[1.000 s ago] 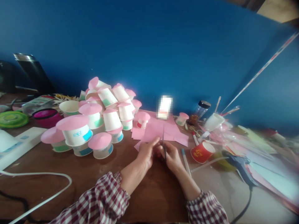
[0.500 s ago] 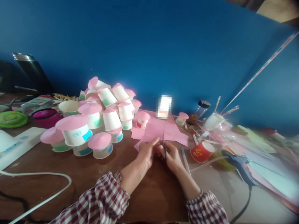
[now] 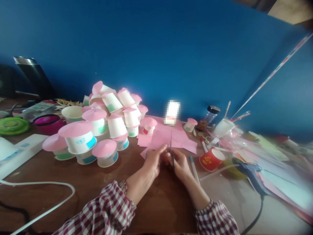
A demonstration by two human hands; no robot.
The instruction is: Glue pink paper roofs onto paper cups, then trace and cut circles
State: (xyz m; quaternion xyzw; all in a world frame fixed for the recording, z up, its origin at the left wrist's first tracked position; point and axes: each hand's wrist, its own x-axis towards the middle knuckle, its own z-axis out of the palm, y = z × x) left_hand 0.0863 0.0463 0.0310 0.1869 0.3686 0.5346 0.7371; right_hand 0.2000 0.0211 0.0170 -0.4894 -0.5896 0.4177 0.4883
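Observation:
My right hand (image 3: 179, 163) is closed round a pair of scissors (image 3: 171, 143), with the narrow blades pointing away from me over pink paper (image 3: 158, 138). Close beside it on the left is my left hand (image 3: 153, 162), its thumb stretched towards the scissors and its other fingers curled under. Whatever those fingers grip is hidden from me. Just beyond the hands, a small paper cup with a pink cone roof (image 3: 148, 126) stands on the pink sheets. A blurred-out upright phone-like object (image 3: 172, 112) is behind it.
Left of the hands is a heap of pink-roofed paper cups (image 3: 114, 125). To the right are a red paper cup (image 3: 212, 159), a marker (image 3: 195, 169), a glue gun (image 3: 254, 178) with its cord, and a lidded jar (image 3: 209, 116). A white cable (image 3: 56, 183) curves across the left front.

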